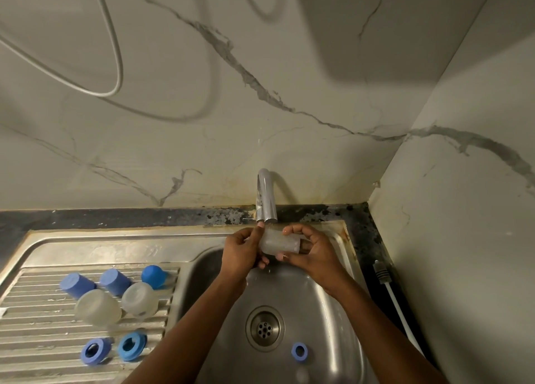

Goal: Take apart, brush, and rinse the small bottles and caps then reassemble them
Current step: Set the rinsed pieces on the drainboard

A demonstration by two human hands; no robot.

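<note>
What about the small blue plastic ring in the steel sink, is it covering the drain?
No, the ring lies on the sink floor beside the drain.

This is a small kitchen corner, most likely in a home. A stainless steel sink (pixel 321 308) with a round drain (pixel 265 328) and a ribbed draining board (pixel 37 346) is set into a dark speckled counter (pixel 115 218). A curved chrome tap (pixel 265 198) rises at the back. The walls (pixel 202 117) are pale marble-look panels, with stained sealant (pixel 307 203) along the joint behind the tap.

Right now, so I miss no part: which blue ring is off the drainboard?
The blue ring in the basin, right of the drain; the other two sit on the drainboard.
</note>
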